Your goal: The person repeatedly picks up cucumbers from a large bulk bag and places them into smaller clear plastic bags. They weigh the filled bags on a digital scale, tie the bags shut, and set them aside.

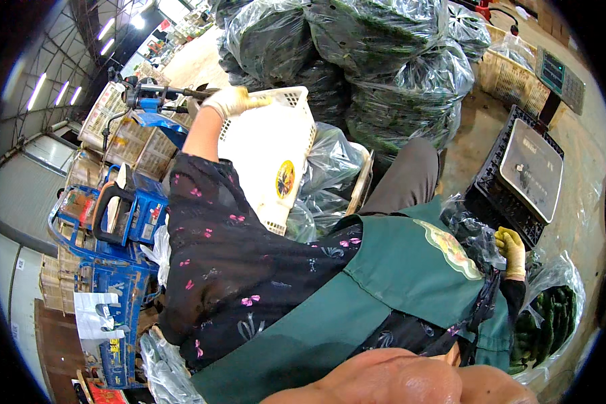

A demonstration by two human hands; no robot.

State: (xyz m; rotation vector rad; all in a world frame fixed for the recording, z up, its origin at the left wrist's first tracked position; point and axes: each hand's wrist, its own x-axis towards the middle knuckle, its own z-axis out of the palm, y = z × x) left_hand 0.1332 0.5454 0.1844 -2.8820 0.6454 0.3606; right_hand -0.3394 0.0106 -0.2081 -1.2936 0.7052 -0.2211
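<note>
My left hand [237, 102], in a pale work glove, grips the top rim of a white plastic crate [275, 151]. The crate is tilted beside my body and bears a round yellow and black emblem; glare washes out its surface. Low at my right side, my right hand [511, 248], in a glove with yellow fingers, is closed on a thin crumpled plastic bag [472, 235]. Just beyond that hand, a clear plastic bag of cucumbers [548, 320] stands on the floor. More clear bags of green produce [323, 174] lie beside the crate.
Large clear bags of dark green produce [384, 65] are piled ahead. A platform scale [530, 171] with a display [559, 81] stands at the right near a slatted crate [515, 73]. On the left are a blue metal cart [113, 283] and stacked crates [139, 144].
</note>
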